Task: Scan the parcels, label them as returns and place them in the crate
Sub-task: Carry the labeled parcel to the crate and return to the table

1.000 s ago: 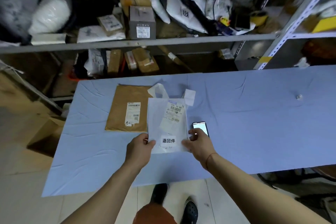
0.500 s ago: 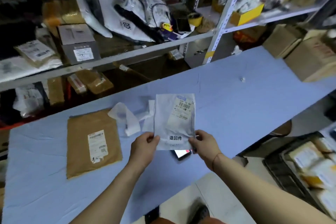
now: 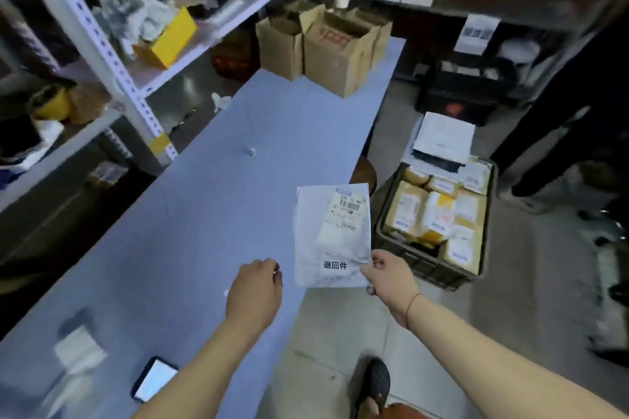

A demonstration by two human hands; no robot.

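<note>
Parcel in a white mailer bag (image 3: 332,235), with a barcode label and a return sticker (image 3: 335,265), hangs above the blue table's (image 3: 190,214) edge, near the dark crate (image 3: 432,269) of parcels. Right hand (image 3: 391,279) pinches its lower corner. Left hand (image 3: 253,289) hovers beside, fingers loosely curled, holding nothing.

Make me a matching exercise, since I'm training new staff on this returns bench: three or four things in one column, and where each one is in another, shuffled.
Things:
1. white parcel
2. phone
3. crate
4. cardboard boxes

Places:
A. at the far end of the blue table
B. on the floor, right of the table, full of parcels
C. pinched in the right hand
D. lying near the table's near edge, screen lit

Pairs: 1-C, 2-D, 3-B, 4-A
</note>
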